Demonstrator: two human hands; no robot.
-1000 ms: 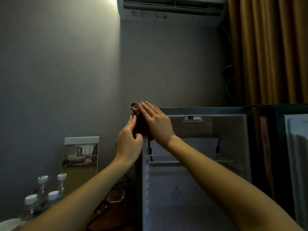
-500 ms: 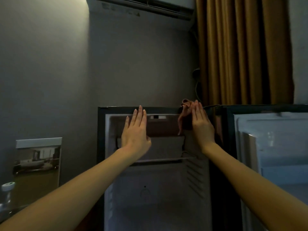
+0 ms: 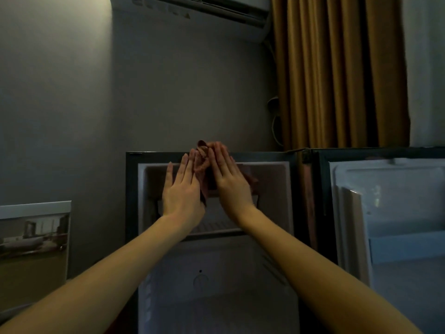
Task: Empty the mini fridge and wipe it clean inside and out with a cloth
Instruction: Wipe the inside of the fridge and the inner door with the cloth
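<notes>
At the top front edge of the mini fridge (image 3: 156,155), in the middle, sits a bunched-up brown cloth (image 3: 201,162). The right hand (image 3: 228,179) lies flat on it, fingers straight and close together, and pushes it against the edge. The left hand (image 3: 184,191) is flat too, fingers straight and a bit spread, touching the cloth from the left side. No finger is curled round the cloth. I cannot see the thumbs.

What could go wrong? I think the cloth could slip. Flat hands only push on it, so if the push gets weak, it may drop down inside the fridge. The cloth is also scrunched into a lump, so it may rub only a thin strip and miss the corners. The room is dim, so dirty spots would be hard to find. The open door (image 3: 385,213), on the right of the fridge, could swing back and bump an arm.

The fridge has a dark frame and a pale inside. I see no food or drinks in it. A wire shelf (image 3: 216,227) sits under the hands. Its back wall looks smooth, with a small round mark low down. The door's inside is pale as well.
</notes>
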